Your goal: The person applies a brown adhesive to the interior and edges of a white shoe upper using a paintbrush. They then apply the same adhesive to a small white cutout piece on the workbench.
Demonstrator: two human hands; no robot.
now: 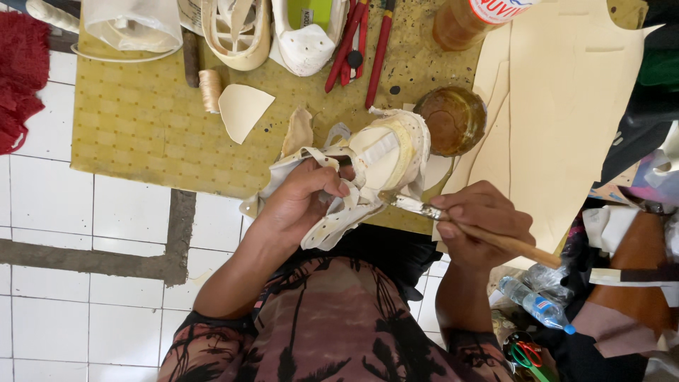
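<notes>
Step in hand: adhesive application, judged from the tool and the work. The left hand is closed around a white perforated shoe upper and holds it above the lap, at the near edge of the bench. The right hand grips a wooden-handled brush; the brush tip touches the underside of the upper, just beside the left thumb.

Next move calls for a steady stroke along the edge of the upper while the left hand turns the work to present the uncoated areas.

Surroundings: an open jar of amber liquid stands just beyond the right hand, within brush reach. Red-handled pliers lie beyond the left hand, with cream cut pieces and a spool farther left. Large cream sheets lie to the right. Loose straps of the upper hang near the brush path and could catch it.
</notes>
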